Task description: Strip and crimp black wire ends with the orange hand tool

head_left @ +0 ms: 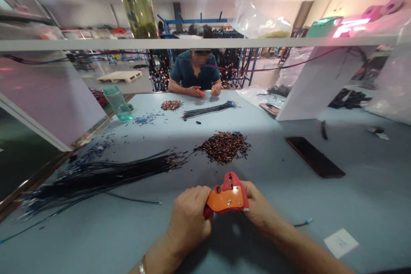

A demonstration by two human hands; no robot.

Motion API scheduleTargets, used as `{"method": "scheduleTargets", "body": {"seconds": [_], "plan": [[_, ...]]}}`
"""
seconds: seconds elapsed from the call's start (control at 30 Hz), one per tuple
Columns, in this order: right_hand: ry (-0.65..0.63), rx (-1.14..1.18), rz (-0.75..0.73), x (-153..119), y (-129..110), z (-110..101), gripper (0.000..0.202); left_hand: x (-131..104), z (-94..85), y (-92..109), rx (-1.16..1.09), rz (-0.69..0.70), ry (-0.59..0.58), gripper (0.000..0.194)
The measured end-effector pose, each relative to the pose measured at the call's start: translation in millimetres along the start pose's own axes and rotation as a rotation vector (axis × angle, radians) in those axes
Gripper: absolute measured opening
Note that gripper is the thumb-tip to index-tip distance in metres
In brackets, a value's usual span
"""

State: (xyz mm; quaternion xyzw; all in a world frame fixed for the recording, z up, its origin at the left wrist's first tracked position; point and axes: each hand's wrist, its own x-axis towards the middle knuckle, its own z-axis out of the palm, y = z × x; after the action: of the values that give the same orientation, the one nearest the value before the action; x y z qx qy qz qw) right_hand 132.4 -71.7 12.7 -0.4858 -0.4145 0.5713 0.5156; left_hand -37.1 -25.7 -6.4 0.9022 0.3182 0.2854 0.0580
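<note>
My left hand (pixel 192 214) is wrapped around the handle of an orange and red wire stripper (pixel 227 199). The tool is raised above the table in front of me. At its right end is my right hand (pixel 253 197), closed, with most of its fingers hidden behind the tool. From under my right forearm a short length of black wire (pixel 302 224) with a blue tip sticks out; where it leads is hidden. Beyond the tool lies a pile of small black and copper offcuts (pixel 224 147). A bundle of black wires (pixel 118 175) with blue ends stretches across the left.
A phone (pixel 314 156) and a white paper square (pixel 341 243) lie to the right. Across the table a co-worker (pixel 195 70) holds a red tool near another wire bundle (pixel 208 110). A green bottle (pixel 118 103) stands left, and a shelf (pixel 205 44) spans above.
</note>
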Motion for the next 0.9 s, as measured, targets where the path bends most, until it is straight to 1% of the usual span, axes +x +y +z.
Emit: {"method": "scheduleTargets", "body": {"seconds": [0.2, 0.43, 0.57, 0.67, 0.73, 0.83, 0.9], "plan": [[-0.005, 0.007, -0.005, 0, -4, 2, 0.026, 2, -1.7, 0, 0.060, 0.013, 0.008, 0.017], [-0.037, 0.026, -0.002, 0, -5, 3, 0.014, -1, 0.1, -2, 0.028, 0.030, 0.007, 0.016], [-0.017, -0.037, -0.029, 2, -2, 0, 0.019, 1, -1.8, -2, -0.005, 0.000, -0.003, 0.014], [-0.004, -0.121, -0.058, 5, -2, -8, 0.017, 6, -8.4, -5, -0.103, -0.088, -0.012, 0.010], [0.036, -0.204, -0.052, 7, -3, -16, 0.017, 10, -14.8, -9, -0.227, -0.191, -0.017, 0.009], [0.123, -0.317, -0.044, 9, -6, -27, 0.018, 16, -24.1, -14, -0.497, -0.403, -0.009, 0.009], [0.155, -0.376, -0.065, 11, -6, -32, 0.017, 18, -28.0, -16, -0.769, -0.546, 0.015, 0.014]]}}
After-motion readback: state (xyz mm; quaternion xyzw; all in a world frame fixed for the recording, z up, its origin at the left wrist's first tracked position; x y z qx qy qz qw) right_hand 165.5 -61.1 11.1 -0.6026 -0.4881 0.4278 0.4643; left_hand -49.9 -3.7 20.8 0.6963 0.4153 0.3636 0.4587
